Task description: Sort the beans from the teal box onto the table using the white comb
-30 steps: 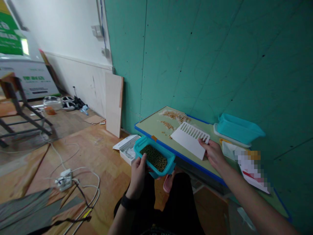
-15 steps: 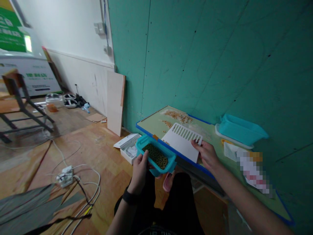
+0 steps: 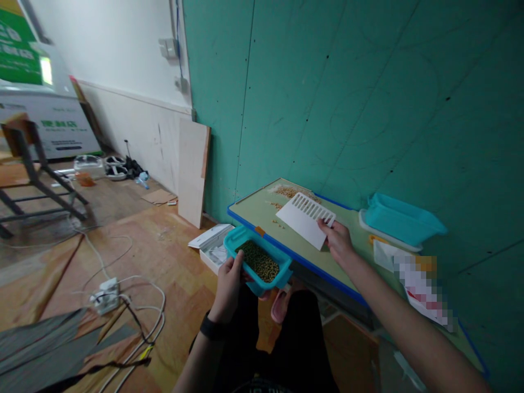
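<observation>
My left hand (image 3: 230, 277) grips the near rim of a turquoise plastic container (image 3: 282, 279), thumb over the edge, just below the table's front edge. Inside it lie small dark green beans and tan soybeans (image 3: 268, 268). Held by its right end in my right hand (image 3: 338, 240) is a flat white plastic scraper (image 3: 301, 222) with a row of slots along its far side. It is tilted above the pale green tabletop (image 3: 266, 210). Loose soybeans (image 3: 286, 191) are scattered in pale powder at the table's far left, with a few nearer the scraper.
Against the green wall, a turquoise basin (image 3: 403, 218) rests on a white tray (image 3: 368, 225). A plastic packet (image 3: 421, 289) lies at the table's right. An opened white box (image 3: 210, 256), a power strip (image 3: 105, 297) and loose cables are on the floor. A board (image 3: 193, 174) leans on the wall.
My right hand has raised the scraper from the front edge and moved it back over the tabletop, uncovering a few soybeans. The container in my left hand has shifted slightly left.
</observation>
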`<state>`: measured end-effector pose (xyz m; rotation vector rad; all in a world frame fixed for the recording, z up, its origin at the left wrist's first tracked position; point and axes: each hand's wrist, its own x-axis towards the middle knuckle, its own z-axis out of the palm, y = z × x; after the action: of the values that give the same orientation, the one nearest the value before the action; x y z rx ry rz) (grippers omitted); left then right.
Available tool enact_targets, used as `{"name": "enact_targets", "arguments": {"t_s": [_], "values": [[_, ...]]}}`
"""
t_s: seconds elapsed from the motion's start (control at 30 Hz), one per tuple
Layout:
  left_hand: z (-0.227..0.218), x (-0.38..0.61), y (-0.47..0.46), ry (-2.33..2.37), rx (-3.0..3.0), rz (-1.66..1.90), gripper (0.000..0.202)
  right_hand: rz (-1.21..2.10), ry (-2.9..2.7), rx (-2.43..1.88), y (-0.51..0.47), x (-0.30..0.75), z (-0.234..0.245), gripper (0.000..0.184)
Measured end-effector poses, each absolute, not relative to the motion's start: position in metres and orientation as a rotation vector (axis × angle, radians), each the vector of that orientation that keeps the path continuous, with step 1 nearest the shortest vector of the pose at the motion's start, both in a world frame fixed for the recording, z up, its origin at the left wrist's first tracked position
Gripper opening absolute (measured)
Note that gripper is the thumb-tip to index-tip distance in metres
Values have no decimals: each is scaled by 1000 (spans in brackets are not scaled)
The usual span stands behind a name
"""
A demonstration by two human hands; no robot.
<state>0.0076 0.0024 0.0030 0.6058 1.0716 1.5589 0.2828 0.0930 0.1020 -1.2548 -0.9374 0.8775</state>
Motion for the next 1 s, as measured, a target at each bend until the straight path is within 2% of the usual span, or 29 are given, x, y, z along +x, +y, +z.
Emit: {"name": "enact_targets", "arguments": {"t_s": [0.4,0.63,1.0], "values": [[8,6,1,1005,613,1470,57,1200,-1029,-1230,74,270,107,54],[3,6,2,1006,643,1489,53,967,-885,-1186,124,294,125,45],[14,11,-14,1042,682,1468,51,890,-842,-1247,144,308,109,42]]}}
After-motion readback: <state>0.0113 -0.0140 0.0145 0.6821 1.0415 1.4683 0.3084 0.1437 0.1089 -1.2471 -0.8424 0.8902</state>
